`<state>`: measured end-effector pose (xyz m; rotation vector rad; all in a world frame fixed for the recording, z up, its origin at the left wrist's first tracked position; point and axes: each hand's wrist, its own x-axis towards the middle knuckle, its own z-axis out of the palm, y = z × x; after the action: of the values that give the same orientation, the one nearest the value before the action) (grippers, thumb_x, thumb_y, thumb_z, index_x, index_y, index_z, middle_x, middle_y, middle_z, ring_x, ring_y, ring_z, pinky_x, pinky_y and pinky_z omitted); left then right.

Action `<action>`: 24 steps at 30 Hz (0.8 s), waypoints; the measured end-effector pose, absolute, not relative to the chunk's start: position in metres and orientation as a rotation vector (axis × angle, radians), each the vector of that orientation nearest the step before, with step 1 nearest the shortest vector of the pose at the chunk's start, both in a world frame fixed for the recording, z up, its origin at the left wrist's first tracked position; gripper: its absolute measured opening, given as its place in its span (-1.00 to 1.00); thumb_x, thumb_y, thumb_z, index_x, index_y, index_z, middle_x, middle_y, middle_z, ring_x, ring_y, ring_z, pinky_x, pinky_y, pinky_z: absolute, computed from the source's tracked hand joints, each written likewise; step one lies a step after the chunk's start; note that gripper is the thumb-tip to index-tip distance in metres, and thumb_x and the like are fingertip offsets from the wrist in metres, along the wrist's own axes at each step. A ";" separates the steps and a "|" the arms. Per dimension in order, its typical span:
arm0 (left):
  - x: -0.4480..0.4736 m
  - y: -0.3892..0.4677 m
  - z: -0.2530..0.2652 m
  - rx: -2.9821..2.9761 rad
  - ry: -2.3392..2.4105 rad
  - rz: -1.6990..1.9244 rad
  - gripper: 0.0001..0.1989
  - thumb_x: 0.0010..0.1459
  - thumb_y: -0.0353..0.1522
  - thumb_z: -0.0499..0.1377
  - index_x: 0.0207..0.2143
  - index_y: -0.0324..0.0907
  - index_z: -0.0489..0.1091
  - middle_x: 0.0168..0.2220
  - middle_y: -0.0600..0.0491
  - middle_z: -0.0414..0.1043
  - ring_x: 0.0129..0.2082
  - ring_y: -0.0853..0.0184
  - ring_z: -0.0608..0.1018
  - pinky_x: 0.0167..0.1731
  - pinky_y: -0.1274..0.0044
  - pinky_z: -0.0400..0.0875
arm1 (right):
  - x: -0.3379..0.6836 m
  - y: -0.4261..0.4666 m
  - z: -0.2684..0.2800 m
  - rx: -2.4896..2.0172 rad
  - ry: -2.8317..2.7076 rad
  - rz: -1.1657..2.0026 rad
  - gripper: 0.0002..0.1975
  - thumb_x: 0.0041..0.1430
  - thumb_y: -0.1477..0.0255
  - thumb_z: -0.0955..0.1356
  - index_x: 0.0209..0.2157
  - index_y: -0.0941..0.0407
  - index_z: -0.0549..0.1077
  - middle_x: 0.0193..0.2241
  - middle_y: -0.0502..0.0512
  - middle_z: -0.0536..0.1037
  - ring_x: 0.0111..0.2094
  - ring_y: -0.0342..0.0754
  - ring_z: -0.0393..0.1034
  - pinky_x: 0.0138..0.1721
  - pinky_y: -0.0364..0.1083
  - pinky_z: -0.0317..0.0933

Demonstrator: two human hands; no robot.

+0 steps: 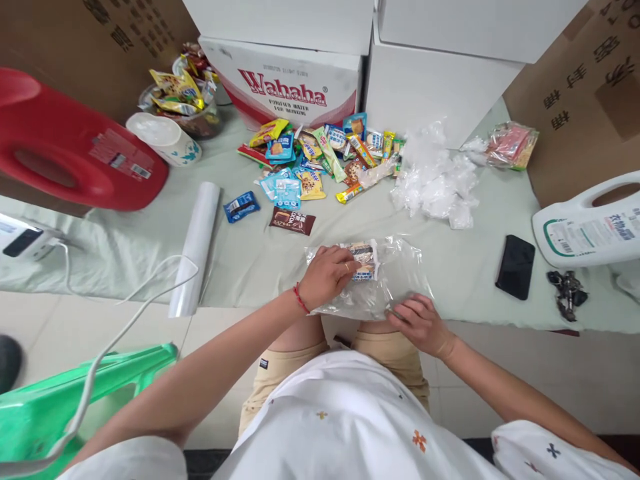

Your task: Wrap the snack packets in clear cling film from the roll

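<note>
A clear plastic bag [400, 267] lies flat at the table's front edge, before my lap. Over its left part is a small wrapped snack packet [369, 257] in white and blue; whether it is inside the bag or on top, I cannot tell. My left hand [327, 275], with a red string on the wrist, has its fingers closed on the packet's left side. At the bag's near right corner, the curled fingers of my right hand [420, 325] grip the film. A brown cocoa snack packet [293, 221] and a blue packet [242, 207] lie just beyond.
Behind are a pile of mixed snacks [313, 160] and crumpled clear bags [437, 177]. A plastic film roll [195, 250], paper cup [167, 139] and red jug [75, 147] stand left. Right are a phone [516, 267], keys [567, 293] and white bottle [595, 220]. A white cable [127, 293] crosses the left edge.
</note>
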<state>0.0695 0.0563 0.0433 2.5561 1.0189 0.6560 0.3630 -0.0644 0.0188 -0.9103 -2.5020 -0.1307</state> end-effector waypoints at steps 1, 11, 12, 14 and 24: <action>0.070 0.056 0.043 2.556 1.028 0.649 -0.72 0.42 -0.29 0.05 -0.06 -0.07 0.56 -0.14 -0.05 0.56 -0.17 0.21 0.49 -0.19 0.34 0.18 | 0.360 -0.059 0.021 -0.872 -2.506 -0.080 -0.75 0.28 0.64 0.37 -0.09 0.04 0.52 -0.16 0.09 0.61 -0.07 0.00 0.37 0.10 0.11 0.27; 0.072 0.057 0.051 2.536 1.062 0.571 -0.73 0.40 -0.32 0.07 -0.11 -0.06 0.58 -0.17 -0.03 0.55 -0.17 0.22 0.49 -0.22 0.34 0.18 | 0.346 -0.001 0.081 -0.926 -2.393 0.584 -0.85 0.43 0.45 0.28 -0.16 0.07 0.51 -0.35 0.09 0.55 -0.32 -0.03 0.32 -0.27 -0.05 0.29; 0.072 0.057 0.051 2.537 1.061 0.566 -0.73 0.40 -0.32 0.06 -0.12 -0.06 0.59 -0.17 -0.03 0.55 -0.18 0.21 0.49 -0.22 0.35 0.18 | 0.347 0.005 0.087 -0.997 -2.339 0.604 -0.83 0.45 0.41 0.27 -0.16 0.06 0.52 -0.36 0.09 0.55 -0.31 -0.02 0.34 -0.25 -0.04 0.30; 0.073 0.059 0.051 2.538 1.057 0.555 -0.73 0.40 -0.31 0.06 -0.13 -0.06 0.59 -0.18 -0.04 0.55 -0.18 0.21 0.50 -0.22 0.35 0.19 | 0.349 0.015 0.099 -1.149 -2.214 0.589 -0.77 0.47 0.35 0.25 -0.15 0.04 0.54 -0.35 0.11 0.55 -0.28 0.01 0.39 -0.21 0.00 0.33; 0.075 0.057 0.053 2.522 1.058 0.540 -0.73 0.40 -0.33 0.05 -0.15 -0.08 0.58 -0.17 -0.05 0.54 -0.17 0.22 0.50 -0.22 0.36 0.19 | 0.345 -0.006 0.091 -1.227 -2.280 0.069 0.01 0.23 0.03 0.44 0.48 0.10 -0.12 0.25 0.43 0.33 0.32 0.41 0.10 0.33 0.49 -0.10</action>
<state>0.0746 0.0569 0.0528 2.5217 1.0579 0.5404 0.3455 -0.0059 0.0913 -1.2268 -2.2795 0.0685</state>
